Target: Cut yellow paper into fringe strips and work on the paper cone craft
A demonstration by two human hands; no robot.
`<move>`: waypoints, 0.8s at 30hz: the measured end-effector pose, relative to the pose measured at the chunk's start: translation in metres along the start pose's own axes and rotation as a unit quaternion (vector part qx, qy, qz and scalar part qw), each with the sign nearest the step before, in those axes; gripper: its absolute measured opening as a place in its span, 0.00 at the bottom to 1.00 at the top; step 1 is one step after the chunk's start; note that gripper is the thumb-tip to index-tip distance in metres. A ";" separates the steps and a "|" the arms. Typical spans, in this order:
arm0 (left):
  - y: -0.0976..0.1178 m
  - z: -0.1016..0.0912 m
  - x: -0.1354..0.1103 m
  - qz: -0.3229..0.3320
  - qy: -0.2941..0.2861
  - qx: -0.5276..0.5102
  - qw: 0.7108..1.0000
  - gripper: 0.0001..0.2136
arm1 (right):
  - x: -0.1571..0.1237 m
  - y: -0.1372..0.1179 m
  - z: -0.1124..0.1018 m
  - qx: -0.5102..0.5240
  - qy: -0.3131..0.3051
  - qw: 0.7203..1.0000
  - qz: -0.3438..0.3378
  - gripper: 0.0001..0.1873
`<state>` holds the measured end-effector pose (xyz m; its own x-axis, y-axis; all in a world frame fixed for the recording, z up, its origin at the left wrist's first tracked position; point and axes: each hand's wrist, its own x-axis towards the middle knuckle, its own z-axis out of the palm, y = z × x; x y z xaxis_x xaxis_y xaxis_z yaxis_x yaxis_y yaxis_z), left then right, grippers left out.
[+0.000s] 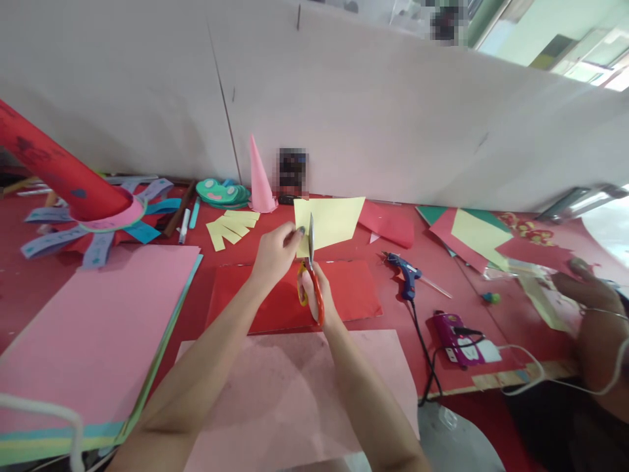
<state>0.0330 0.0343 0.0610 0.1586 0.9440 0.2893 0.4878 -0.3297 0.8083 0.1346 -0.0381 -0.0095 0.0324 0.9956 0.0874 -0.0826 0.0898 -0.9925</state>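
Observation:
A sheet of yellow paper [337, 219] is pinched at its left edge by my left hand [279, 252]. My right hand [317, 292] grips a pair of scissors [311, 246] with orange and yellow handles. Their blades point away from me and lie along the paper, close to my left fingers. Beneath my hands is a flat red sheet or folder [354, 288], and nearer to me a large pink sheet [295, 393]. Several cut yellow strips [230, 226] lie beyond my left hand, near a pink paper cone [260, 180].
At left are a red cone [59, 164] with paper strips round its base and a stack of coloured paper [98, 328]. A glue gun [407, 275] and a purple power strip [459, 341] with cables lie at right. Another person's hand [590, 288] is at the far right.

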 end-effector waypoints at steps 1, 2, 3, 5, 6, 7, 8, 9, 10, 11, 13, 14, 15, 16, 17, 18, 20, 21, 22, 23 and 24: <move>0.000 0.000 0.000 0.001 -0.002 0.001 1.000 0.14 | 0.000 0.000 0.000 0.003 -0.002 1.000 0.000 0.21; -0.001 0.001 0.000 0.001 -0.004 0.002 1.000 0.14 | 0.000 0.000 0.000 0.005 -0.002 1.000 0.001 0.21; -0.001 0.001 0.000 0.002 -0.010 0.002 1.000 0.14 | 0.000 -0.001 0.000 0.006 0.000 1.000 -0.001 0.21; -0.001 0.002 -0.001 0.005 -0.024 -0.001 1.000 0.14 | 0.001 -0.003 0.001 0.006 0.003 1.000 -0.009 0.22; -0.001 0.002 -0.001 0.006 -0.032 -0.004 0.999 0.14 | 0.001 -0.004 0.001 0.006 0.007 1.000 -0.012 0.22; -0.001 0.003 -0.002 0.007 -0.039 -0.007 0.999 0.14 | 0.001 -0.005 0.002 0.007 0.009 1.000 -0.013 0.23; -0.001 0.003 -0.002 0.009 -0.044 -0.009 0.999 0.14 | 0.001 -0.005 0.002 0.008 0.012 1.000 -0.011 0.23; 0.000 0.003 -0.002 0.010 -0.047 -0.011 0.999 0.13 | 0.001 -0.006 0.002 0.011 0.014 1.000 -0.009 0.23; 0.000 0.004 -0.003 0.011 -0.048 -0.012 0.999 0.13 | 0.001 -0.005 0.002 0.014 0.016 1.000 -0.006 0.23; 0.001 0.004 -0.003 0.012 -0.048 -0.014 0.999 0.13 | 0.001 -0.005 0.002 0.016 0.018 1.000 -0.003 0.22; 0.001 0.005 -0.003 0.013 -0.048 -0.014 0.999 0.13 | 0.001 -0.003 0.002 0.018 0.022 1.000 0.004 0.22; 0.001 0.005 -0.003 0.012 -0.048 -0.014 0.999 0.13 | 0.001 -0.002 0.002 0.018 0.023 1.000 0.007 0.22; 0.001 0.005 -0.003 0.010 -0.049 -0.012 0.999 0.13 | 0.001 -0.001 0.002 0.018 0.025 0.999 0.010 0.22; 0.001 0.005 -0.003 0.008 -0.050 -0.012 0.999 0.13 | 0.001 0.000 0.002 0.019 0.026 0.999 0.012 0.22; 0.001 0.005 -0.003 0.007 -0.051 -0.011 0.999 0.13 | 0.001 0.000 0.002 0.020 0.028 0.999 0.013 0.22; 0.001 0.005 -0.003 0.005 -0.052 -0.012 0.999 0.13 | 0.001 0.000 0.002 0.021 0.031 0.999 0.014 0.22; 0.001 0.005 -0.003 0.004 -0.053 -0.014 0.998 0.14 | 0.001 0.000 0.003 0.020 0.038 0.999 0.017 0.22; 0.000 0.005 -0.003 0.004 -0.052 -0.015 0.999 0.14 | 0.001 0.000 0.003 0.019 0.041 0.999 0.019 0.22; 0.000 0.005 -0.003 0.005 -0.053 -0.015 0.998 0.14 | 0.001 0.000 0.003 0.018 0.044 0.999 0.022 0.21; 0.000 0.005 -0.003 0.006 -0.053 -0.015 0.998 0.14 | 0.001 0.000 0.004 0.020 0.046 0.998 0.024 0.21; 0.000 0.005 -0.003 0.008 -0.054 -0.014 0.998 0.14 | 0.001 0.000 0.004 0.023 0.047 0.998 0.026 0.21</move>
<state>0.0371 0.0316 0.0580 0.2579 0.9342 0.2465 0.4602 -0.3430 0.8189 0.1306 -0.0375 -0.0087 0.1199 0.9924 0.0258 -0.1324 0.0418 -0.9903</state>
